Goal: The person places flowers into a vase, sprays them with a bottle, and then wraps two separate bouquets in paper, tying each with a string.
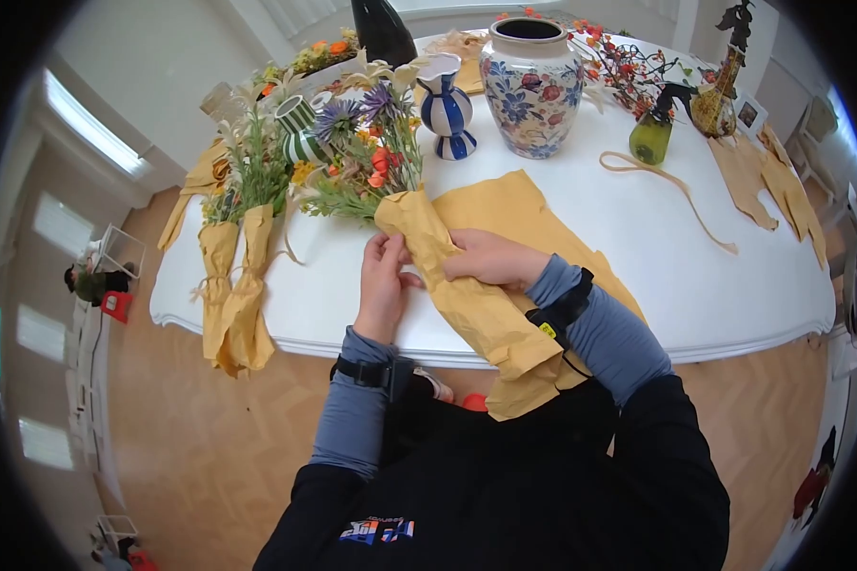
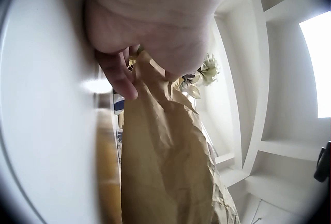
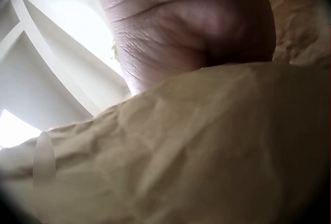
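Note:
A bouquet of purple, orange and white flowers [image 1: 376,157] lies at the table's front edge, its stems wrapped in crumpled tan kraft paper [image 1: 476,319]. My left hand [image 1: 385,285] holds the wrap's left side just below the blooms. In the left wrist view its fingers [image 2: 118,76] curl at the paper's narrow upper part. My right hand [image 1: 495,257] grips the wrap from the other side, its fingertips hidden behind paper in the right wrist view. The wrap's lower end hangs past the edge toward my lap. Another tan paper sheet [image 1: 505,205] lies flat under my right forearm.
Two paper-wrapped bouquets [image 1: 238,285] lie on the left of the white table [image 1: 733,295]. Behind stand a green-striped vase [image 1: 300,124], a blue-striped vase [image 1: 449,109] and a floral vase [image 1: 531,90]. On the right are a green spray bottle [image 1: 649,141], a ribbon [image 1: 676,181] and more paper [image 1: 743,181].

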